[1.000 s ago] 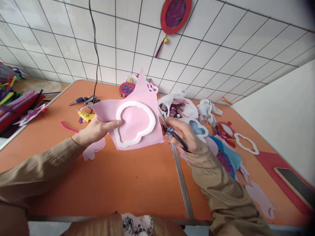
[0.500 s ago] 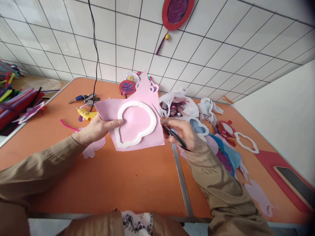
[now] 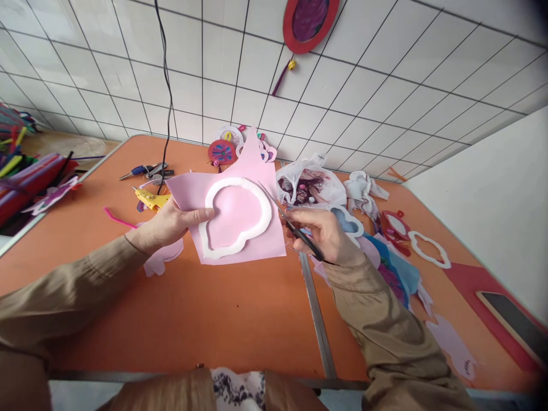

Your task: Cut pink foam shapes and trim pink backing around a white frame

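My left hand (image 3: 169, 224) grips the left edge of a pink sheet (image 3: 268, 242), its thumb lying on top. On the sheet lies a white heart-shaped frame (image 3: 264, 220), with pink showing through its middle. In my right hand (image 3: 327, 234) is a pair of scissors (image 3: 307, 241) with dark handles. Their blades point up and left at the sheet's right edge, close beside the frame's outer curve. A narrow pointed strip of the sheet rises at the top. My hands hold everything above the orange table (image 3: 188, 325).
A yellow glue gun (image 3: 152, 198) and a pink pipe cleaner (image 3: 117, 218) lie left of the sheet. Behind it sits a white plastic bag (image 3: 331, 185). Cut pieces, a white frame (image 3: 430, 249) and a phone (image 3: 514, 328) lie on the right.
The scissors' blades have shifted slightly left, further over the sheet beside the white frame. The sheet's pointed top has dipped a little. My left hand keeps its hold.
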The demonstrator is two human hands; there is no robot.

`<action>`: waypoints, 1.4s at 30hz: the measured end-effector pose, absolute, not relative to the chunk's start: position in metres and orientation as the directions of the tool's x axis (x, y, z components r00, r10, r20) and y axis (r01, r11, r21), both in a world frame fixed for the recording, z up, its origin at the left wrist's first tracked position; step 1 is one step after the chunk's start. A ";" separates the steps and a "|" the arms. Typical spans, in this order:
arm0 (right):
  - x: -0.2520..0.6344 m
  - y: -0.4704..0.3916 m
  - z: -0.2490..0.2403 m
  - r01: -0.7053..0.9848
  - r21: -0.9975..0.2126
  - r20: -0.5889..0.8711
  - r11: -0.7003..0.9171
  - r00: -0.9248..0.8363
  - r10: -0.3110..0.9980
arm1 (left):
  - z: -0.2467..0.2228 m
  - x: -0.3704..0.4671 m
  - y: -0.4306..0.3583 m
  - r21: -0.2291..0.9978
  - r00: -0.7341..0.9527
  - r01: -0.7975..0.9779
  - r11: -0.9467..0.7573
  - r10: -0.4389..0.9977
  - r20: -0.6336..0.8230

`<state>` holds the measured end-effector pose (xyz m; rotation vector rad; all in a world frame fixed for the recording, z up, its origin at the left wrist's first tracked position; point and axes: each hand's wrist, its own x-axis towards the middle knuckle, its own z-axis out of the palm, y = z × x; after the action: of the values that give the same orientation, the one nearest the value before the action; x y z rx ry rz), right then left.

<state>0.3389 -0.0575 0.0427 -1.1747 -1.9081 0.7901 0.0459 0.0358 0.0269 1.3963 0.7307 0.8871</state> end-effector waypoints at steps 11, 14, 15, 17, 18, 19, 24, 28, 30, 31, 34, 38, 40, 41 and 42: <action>0.338 -0.059 0.047 0.479 -0.774 0.300 0.414 -0.298 0.906 | 0.024 0.043 0.038 0.994 0.519 -0.101 -0.041 0.850 0.088; 0.338 -0.058 0.048 0.484 -0.769 0.303 0.417 -0.299 0.905 | 0.024 0.043 0.039 0.995 0.523 -0.094 -0.043 0.848 0.086; 0.338 -0.059 0.048 0.486 -0.768 0.301 0.416 -0.300 0.905 | 0.024 0.042 0.039 0.995 0.522 -0.090 -0.044 0.849 0.084; 0.338 -0.059 0.048 0.483 -0.776 0.289 0.405 -0.298 0.910 | 0.023 0.042 0.040 0.996 0.522 -0.080 -0.042 0.849 0.078; 0.339 -0.059 0.048 0.476 -0.785 0.280 0.396 -0.296 0.913 | 0.023 0.042 0.040 0.996 0.526 -0.079 -0.040 0.847 0.076; 0.339 -0.060 0.048 0.468 -0.795 0.269 0.385 -0.296 0.916 | 0.023 0.042 0.040 0.996 0.531 -0.079 -0.036 0.845 0.072; 0.342 -0.059 0.043 0.436 -0.826 0.240 0.357 -0.302 0.923 | 0.022 0.042 0.040 0.996 0.532 -0.088 -0.019 0.844 0.063; 0.344 -0.057 0.036 0.397 -0.831 0.261 0.389 -0.340 0.904 | 0.024 0.042 0.038 0.996 0.532 -0.090 -0.025 0.844 0.069; 0.345 -0.056 0.033 0.395 -0.833 0.250 0.387 -0.355 0.901 | 0.025 0.042 0.038 0.997 0.539 -0.070 -0.028 0.840 0.062; 0.345 -0.056 0.032 0.393 -0.836 0.244 0.382 -0.357 0.902 | 0.026 0.042 0.037 0.998 0.543 -0.060 -0.028 0.838 0.056; 0.344 -0.055 0.031 0.373 -0.851 0.238 0.370 -0.354 0.904 | 0.025 0.041 0.038 0.998 0.549 -0.057 -0.023 0.834 0.050; 0.343 -0.055 0.031 0.366 -0.865 0.217 0.343 -0.344 0.913 | 0.023 0.040 0.040 0.997 0.545 -0.070 -0.035 0.836 0.067; 0.343 -0.056 0.033 0.373 -0.871 0.201 0.320 -0.323 0.925 | 0.022 0.040 0.041 0.996 0.544 -0.077 -0.033 0.836 0.070; 0.343 -0.057 0.034 0.375 -0.873 0.199 0.312 -0.311 0.929 | 0.022 0.039 0.042 0.996 0.546 -0.081 -0.031 0.835 0.071; 0.342 -0.058 0.035 0.378 -0.873 0.200 0.309 -0.301 0.933 | 0.022 0.038 0.043 0.996 0.549 -0.085 -0.029 0.833 0.071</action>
<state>0.3422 -0.0577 0.0348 -1.1703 -1.8344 0.9460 0.0384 0.0429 0.0218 1.4144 0.6943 0.8376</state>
